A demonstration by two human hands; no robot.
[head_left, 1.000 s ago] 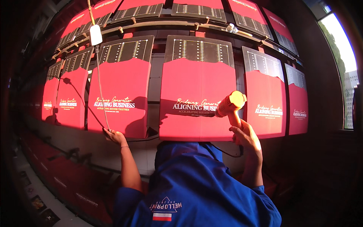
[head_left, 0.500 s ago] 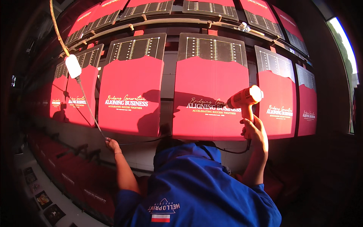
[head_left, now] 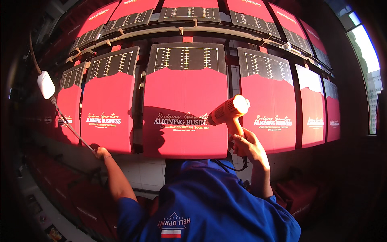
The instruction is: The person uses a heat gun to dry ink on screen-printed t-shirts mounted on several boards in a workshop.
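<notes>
Right hand (head_left: 249, 146): closed around the grip of an orange heat gun (head_left: 229, 113), nozzle aimed left at the centre red panel (head_left: 184, 113), close to its lower right part. Left hand (head_left: 100, 153): at the lower edge of the red panel left of centre (head_left: 108, 115), holding a thin cord (head_left: 66, 123) that runs up to a white plug block (head_left: 45, 84). Further red panels hang in rows on the rack (head_left: 209, 31). Blue shirt (head_left: 209, 201) in the foreground.
</notes>
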